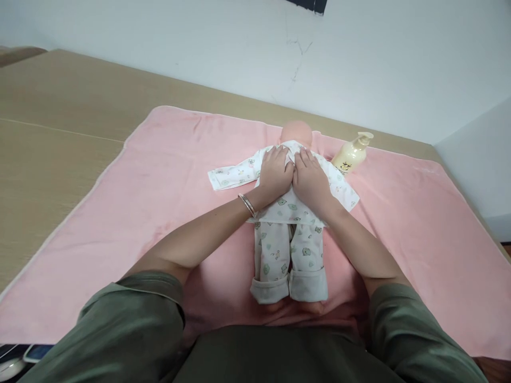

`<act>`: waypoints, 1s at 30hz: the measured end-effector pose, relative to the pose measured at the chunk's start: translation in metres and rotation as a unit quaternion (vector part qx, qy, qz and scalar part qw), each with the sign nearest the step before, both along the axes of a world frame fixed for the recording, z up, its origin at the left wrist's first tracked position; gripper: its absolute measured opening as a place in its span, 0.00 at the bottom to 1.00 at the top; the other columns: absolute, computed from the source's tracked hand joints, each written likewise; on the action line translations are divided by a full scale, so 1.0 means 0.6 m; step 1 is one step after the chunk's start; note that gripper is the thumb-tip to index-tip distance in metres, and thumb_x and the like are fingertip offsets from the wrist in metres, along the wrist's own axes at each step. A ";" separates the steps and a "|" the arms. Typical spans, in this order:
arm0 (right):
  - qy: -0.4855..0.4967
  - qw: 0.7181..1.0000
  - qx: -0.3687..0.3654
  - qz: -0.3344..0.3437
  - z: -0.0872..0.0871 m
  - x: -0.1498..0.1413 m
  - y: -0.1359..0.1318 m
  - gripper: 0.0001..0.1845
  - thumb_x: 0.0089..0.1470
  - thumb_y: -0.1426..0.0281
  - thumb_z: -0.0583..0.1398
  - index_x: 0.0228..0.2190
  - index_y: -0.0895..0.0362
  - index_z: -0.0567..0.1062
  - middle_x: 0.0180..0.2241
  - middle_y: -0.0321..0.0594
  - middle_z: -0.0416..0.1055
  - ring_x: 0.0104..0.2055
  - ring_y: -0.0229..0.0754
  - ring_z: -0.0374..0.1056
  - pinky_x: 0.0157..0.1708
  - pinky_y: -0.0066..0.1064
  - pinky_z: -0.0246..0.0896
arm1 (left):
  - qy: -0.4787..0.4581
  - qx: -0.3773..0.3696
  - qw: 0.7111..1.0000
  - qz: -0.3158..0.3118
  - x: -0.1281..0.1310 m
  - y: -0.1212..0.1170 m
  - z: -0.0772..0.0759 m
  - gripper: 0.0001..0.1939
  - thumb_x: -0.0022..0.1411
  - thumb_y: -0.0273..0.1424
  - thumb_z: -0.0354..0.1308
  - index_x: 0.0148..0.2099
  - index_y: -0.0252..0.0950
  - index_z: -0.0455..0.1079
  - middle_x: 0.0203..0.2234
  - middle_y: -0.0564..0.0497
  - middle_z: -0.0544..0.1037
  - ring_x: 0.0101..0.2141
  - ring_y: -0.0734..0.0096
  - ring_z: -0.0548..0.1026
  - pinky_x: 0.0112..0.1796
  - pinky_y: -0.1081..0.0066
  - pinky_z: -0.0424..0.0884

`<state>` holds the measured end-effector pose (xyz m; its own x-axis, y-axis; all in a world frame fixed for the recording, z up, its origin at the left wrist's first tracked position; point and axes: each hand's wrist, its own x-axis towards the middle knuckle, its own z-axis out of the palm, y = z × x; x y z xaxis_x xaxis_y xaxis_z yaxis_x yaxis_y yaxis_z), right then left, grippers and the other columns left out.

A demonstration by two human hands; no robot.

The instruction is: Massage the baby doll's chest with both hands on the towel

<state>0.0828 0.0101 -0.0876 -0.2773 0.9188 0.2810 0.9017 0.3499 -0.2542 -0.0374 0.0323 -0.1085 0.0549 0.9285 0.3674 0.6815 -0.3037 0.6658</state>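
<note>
Head view: on a pink blanket point(199, 154), the left hand point(276, 173) lies fingers outstretched on the shirt point(293, 206) of a centrally placed doll point(296, 133). Its trousers point(307, 250) are on, cuffs rolled; whether arms fill the sleeves is unclear. The right hand point(312, 178) rests alongside, fingers likewise extended. Rightmost, a pump bottle point(350, 156); fill level unclear.

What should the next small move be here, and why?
Probably to slide the left hand and right hand slightly apart, smoothing the patterned shirt toward its sleeves. Both hands lie side by side on the shirt's upper part, fingers pointing toward the doll's head, and the sleeves reach out to either side, so an outward stroke would seem to fit.
</note>
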 end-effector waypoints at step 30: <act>0.027 0.999 -0.002 -0.038 -0.002 0.014 0.017 0.30 0.65 0.68 0.43 0.62 0.67 0.63 0.66 0.54 0.58 0.71 0.56 0.50 0.69 0.53 0.47 | 0.074 -0.035 0.996 -0.029 -0.021 0.018 0.005 0.27 0.66 0.31 0.44 0.64 0.27 0.63 0.65 0.38 0.65 0.66 0.56 0.60 0.68 0.54 0.53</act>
